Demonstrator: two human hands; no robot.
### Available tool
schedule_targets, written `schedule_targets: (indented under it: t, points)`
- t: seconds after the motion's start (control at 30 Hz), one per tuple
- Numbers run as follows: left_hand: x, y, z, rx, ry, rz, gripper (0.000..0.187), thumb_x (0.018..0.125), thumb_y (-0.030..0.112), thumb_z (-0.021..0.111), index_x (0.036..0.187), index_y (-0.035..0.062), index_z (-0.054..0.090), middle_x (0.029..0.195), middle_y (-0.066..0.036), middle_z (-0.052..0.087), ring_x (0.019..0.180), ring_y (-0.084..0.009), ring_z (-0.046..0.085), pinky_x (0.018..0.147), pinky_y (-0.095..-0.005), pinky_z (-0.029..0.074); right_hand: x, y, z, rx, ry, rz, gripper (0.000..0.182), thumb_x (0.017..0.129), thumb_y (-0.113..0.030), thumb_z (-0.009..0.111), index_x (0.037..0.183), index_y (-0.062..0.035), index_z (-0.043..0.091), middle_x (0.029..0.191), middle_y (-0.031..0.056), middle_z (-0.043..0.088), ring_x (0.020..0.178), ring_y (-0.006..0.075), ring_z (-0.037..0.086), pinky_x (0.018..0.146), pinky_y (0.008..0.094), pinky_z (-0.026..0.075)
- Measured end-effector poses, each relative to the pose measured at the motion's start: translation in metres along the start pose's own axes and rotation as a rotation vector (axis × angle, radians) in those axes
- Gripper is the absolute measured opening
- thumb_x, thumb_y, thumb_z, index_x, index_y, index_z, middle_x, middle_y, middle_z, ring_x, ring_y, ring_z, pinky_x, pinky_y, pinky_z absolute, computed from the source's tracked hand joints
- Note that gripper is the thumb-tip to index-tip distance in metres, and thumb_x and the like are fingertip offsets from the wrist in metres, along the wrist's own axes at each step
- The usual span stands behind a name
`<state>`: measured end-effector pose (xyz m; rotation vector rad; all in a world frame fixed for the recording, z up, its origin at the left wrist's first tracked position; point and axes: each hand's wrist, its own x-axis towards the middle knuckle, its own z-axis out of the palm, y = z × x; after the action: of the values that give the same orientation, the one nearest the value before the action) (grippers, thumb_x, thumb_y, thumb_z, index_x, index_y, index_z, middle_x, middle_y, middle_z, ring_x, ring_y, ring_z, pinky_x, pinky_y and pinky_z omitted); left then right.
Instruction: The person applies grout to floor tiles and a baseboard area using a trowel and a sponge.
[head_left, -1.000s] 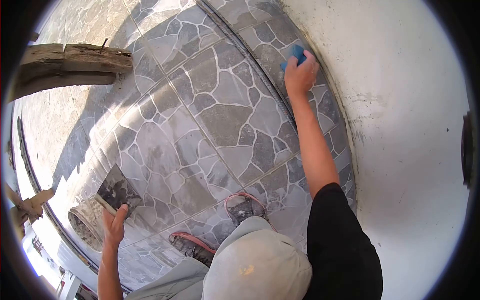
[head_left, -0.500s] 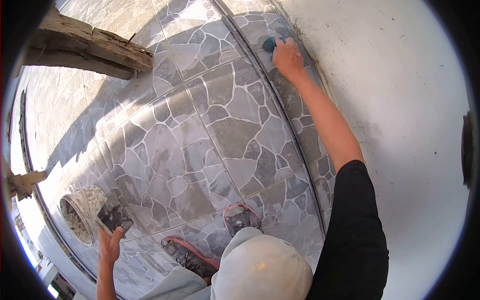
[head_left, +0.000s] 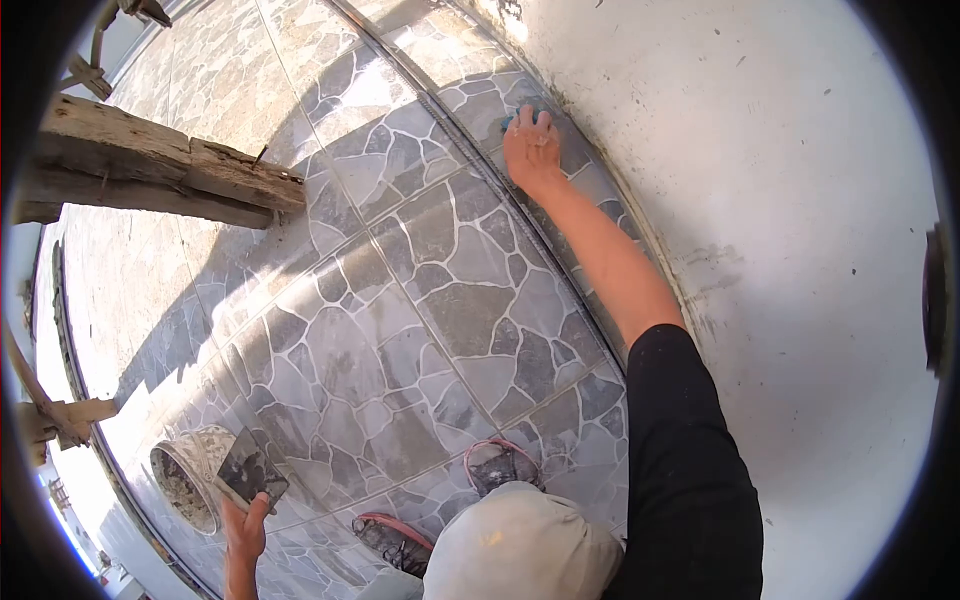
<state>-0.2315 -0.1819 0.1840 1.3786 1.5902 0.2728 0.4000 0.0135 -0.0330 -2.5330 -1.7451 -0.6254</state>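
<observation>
My right hand (head_left: 533, 150) stretches far forward and presses a teal sponge (head_left: 507, 124) onto the tiled floor (head_left: 345, 325) beside the wall. Its fingers curl over the sponge and cover most of it. Low on the left, my left hand (head_left: 245, 527) grips the edge of a flat rectangular trowel (head_left: 250, 468), whose dark face carries smears of grout. Just behind the trowel, a grout-crusted bucket (head_left: 183, 480) lies tipped on its side, its mouth facing left.
Long ribbed steel bars (head_left: 470, 152) run along the floor close to the white wall (head_left: 790, 260). A rough wooden post (head_left: 165, 165) with a protruding nail stands at upper left. My shoes (head_left: 500, 465) are on the tiles below, near my covered knee (head_left: 520, 550).
My right hand has drawn back towards me and left along the wall edge, with the sponge now mostly under the fingers. The view has shifted; the left hand still holds the trowel.
</observation>
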Motion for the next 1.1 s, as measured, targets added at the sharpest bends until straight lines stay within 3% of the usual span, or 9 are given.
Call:
schedule_targets:
  t: [0.2,0.27,0.5,0.57,0.7,0.77,0.9,0.97,1.1]
  points:
    - [-0.004,-0.016,-0.012,0.008,-0.063,-0.109,0.042,0.091,0.007,0.057,0.131,-0.0049,0.05,0.11,-0.01,0.063,0.088,-0.0161,0.062,0.067,-0.0283,0.053,0.0,0.021,0.017,0.092,-0.09,0.103,0.026,0.089,-0.014,0.061,0.11,0.0002,0.07,0.12,0.0169,0.063,0.108,0.0359,0.059,0.086,0.041,0.056]
    - [0.001,0.009,0.01,-0.088,0.129,-0.002,0.024,0.092,0.007,0.057,0.112,-0.0057,0.063,0.095,-0.009,0.067,0.076,-0.0146,0.061,0.062,-0.0294,0.052,0.01,0.028,0.012,0.121,-0.042,0.075,0.023,0.09,-0.013,0.061,0.107,-0.0004,0.07,0.119,0.0171,0.063,0.109,0.036,0.059,0.086,0.0412,0.056]
    - [0.013,0.01,-0.003,0.163,-0.09,-0.06,0.032,0.09,0.005,0.057,0.12,-0.0061,0.06,0.104,-0.01,0.067,0.08,-0.0179,0.062,0.069,-0.0312,0.052,-0.005,0.011,0.005,0.222,-0.049,0.163,0.017,0.09,-0.011,0.059,0.101,-0.001,0.068,0.112,0.0171,0.066,0.109,0.0349,0.06,0.082,0.039,0.059]
    - [0.019,0.011,0.01,0.12,-0.024,0.052,0.03,0.089,0.006,0.058,0.116,-0.0067,0.062,0.1,-0.01,0.068,0.081,-0.0189,0.062,0.073,-0.0328,0.051,-0.019,0.016,0.001,0.338,0.0,-0.168,0.016,0.089,-0.01,0.059,0.1,-0.0014,0.068,0.109,0.0172,0.065,0.107,0.034,0.061,0.078,0.0381,0.059]
    - [0.02,0.002,0.003,0.08,-0.051,0.019,0.035,0.092,0.009,0.058,0.123,-0.0063,0.06,0.109,-0.008,0.066,0.093,-0.016,0.06,0.08,-0.0293,0.05,-0.01,0.044,0.005,0.241,0.015,0.023,0.016,0.088,-0.01,0.06,0.099,-0.0019,0.067,0.105,0.017,0.063,0.105,0.0345,0.061,0.079,0.0408,0.059]
    - [0.017,0.001,-0.004,0.137,0.06,0.001,0.027,0.09,0.014,0.062,0.105,-0.0069,0.067,0.091,-0.012,0.069,0.081,-0.0186,0.063,0.072,-0.0345,0.05,-0.011,0.024,0.006,0.207,0.085,0.18,0.015,0.087,-0.011,0.06,0.098,-0.0025,0.067,0.103,0.0174,0.062,0.103,0.0346,0.061,0.082,0.044,0.058]
    - [0.012,0.003,-0.006,0.124,0.074,-0.014,0.028,0.09,0.017,0.063,0.104,-0.007,0.067,0.087,-0.012,0.068,0.079,-0.02,0.063,0.072,-0.035,0.05,-0.016,0.02,0.0,0.465,0.042,-0.223,0.017,0.087,-0.01,0.06,0.101,-0.0051,0.067,0.106,0.017,0.061,0.104,0.0357,0.061,0.082,0.045,0.057]
    - [0.01,-0.006,-0.009,0.153,0.106,-0.023,0.026,0.09,0.017,0.064,0.1,-0.0067,0.066,0.083,-0.013,0.067,0.077,-0.0217,0.063,0.07,-0.0358,0.05,0.01,0.038,0.01,0.267,0.026,0.234,0.022,0.086,-0.008,0.059,0.106,-0.009,0.069,0.11,0.0154,0.062,0.108,0.036,0.061,0.087,0.0454,0.055]
    - [0.003,-0.02,-0.019,0.211,0.128,-0.056,0.025,0.089,0.017,0.064,0.098,-0.006,0.066,0.082,-0.013,0.067,0.073,-0.0228,0.063,0.069,-0.0361,0.05,-0.024,0.02,-0.015,0.594,-0.047,-0.174,0.025,0.084,-0.006,0.057,0.103,-0.0117,0.072,0.113,0.0098,0.065,0.112,0.0339,0.058,0.095,0.0501,0.047]
